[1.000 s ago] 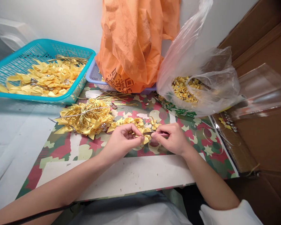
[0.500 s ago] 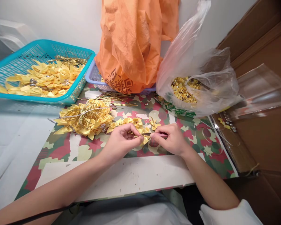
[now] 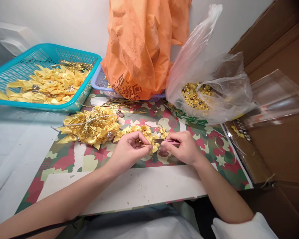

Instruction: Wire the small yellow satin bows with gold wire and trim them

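My left hand (image 3: 132, 148) is closed in a pinch on a small yellow ribbon bow (image 3: 154, 148), whose petals show past the fingertips. My right hand (image 3: 183, 148) grips a pair of pinkish tweezers (image 3: 173, 142), and their dark tips point left at the bow. Whether the tips touch it I cannot tell. Just behind the hands lie more yellow bows (image 3: 143, 129), one with a gold wire loop (image 3: 161, 129). To the left sits a large bundle of yellow bows (image 3: 91, 124) with gold wire stems, tied by a pale strip.
A turquoise basket (image 3: 76, 99) of yellow bows stands at the back left. An orange bag (image 3: 142, 49) rests in a lilac basket (image 3: 97, 78). Right of it is a clear plastic bag (image 3: 225, 99) holding gold pieces. Loose gold wires (image 3: 127, 106) lie behind; cardboard (image 3: 284, 139) borders the right.
The tips of the tweezers now show beyond my right fingers, reaching left toward the bow. My left hand has stayed almost still.
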